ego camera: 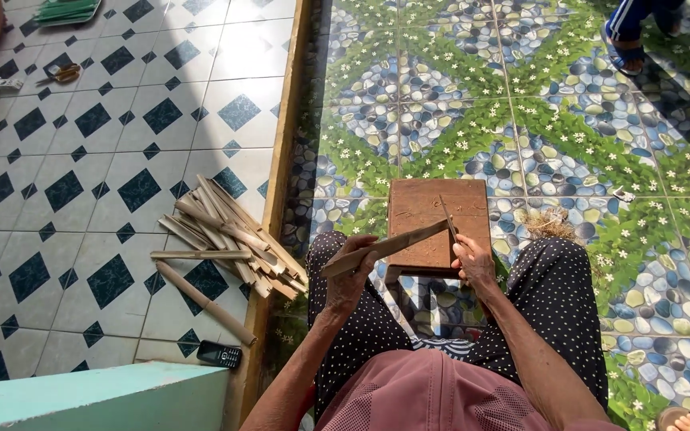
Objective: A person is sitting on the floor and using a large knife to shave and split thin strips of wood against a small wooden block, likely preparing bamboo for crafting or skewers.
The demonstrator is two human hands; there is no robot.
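Observation:
My left hand (350, 275) grips the near end of a long flat bamboo strip (397, 243), which points up and right across a low brown wooden block (421, 207). My right hand (473, 257) holds a thin blade or sliver (448, 217) against the strip's far end over the block. Both hands sit between my knees, which are in black dotted trousers. The block stands on pebble-and-flower patterned floor tiles.
A pile of split bamboo pieces (229, 231) lies on the white and blue tiled step to my left, with a black phone (219, 354) near it. A teal ledge (97, 397) is at bottom left. Another person's foot in a blue sandal (623, 44) is at top right.

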